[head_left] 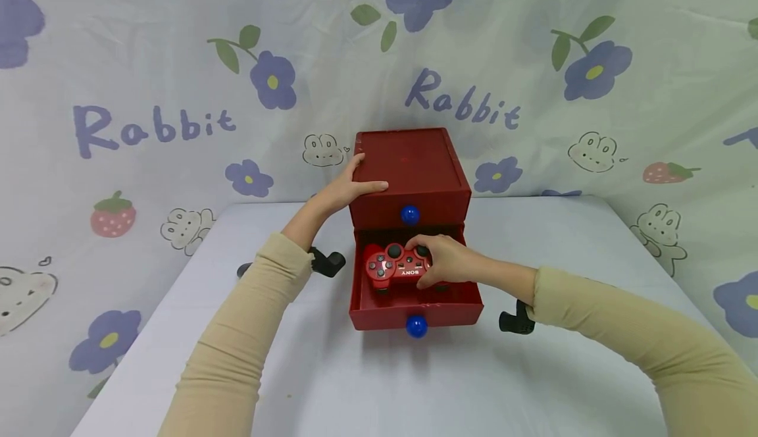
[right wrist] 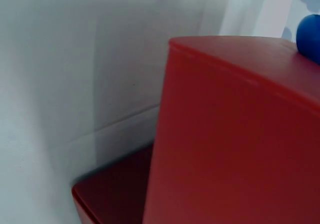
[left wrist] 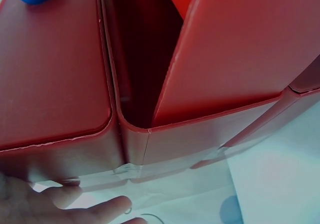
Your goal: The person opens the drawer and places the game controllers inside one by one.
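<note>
A red game controller (head_left: pixel 398 268) with black sticks and a SONY label lies in the pulled-out lower drawer (head_left: pixel 379 319) of a red two-drawer cabinet (head_left: pixel 408 160). My right hand (head_left: pixel 449 260) reaches into this drawer and grips the controller's right part, which the hand covers. At the cabinet's upper left edge rests my left hand (head_left: pixel 348 187), thumb lying on the top and fingers extended along the side. The left wrist view shows its fingers (left wrist: pixel 107 209) straight beside the cabinet wall. The right hand is out of sight in the right wrist view.
Blue round knobs mark the shut upper drawer, knob (head_left: pixel 410 214), and the lower one, knob (head_left: pixel 417 326). The cabinet stands on a white table (head_left: pixel 331 378), toward its back edge. Behind hangs a patterned cloth (head_left: pixel 331 95) with flowers and rabbits.
</note>
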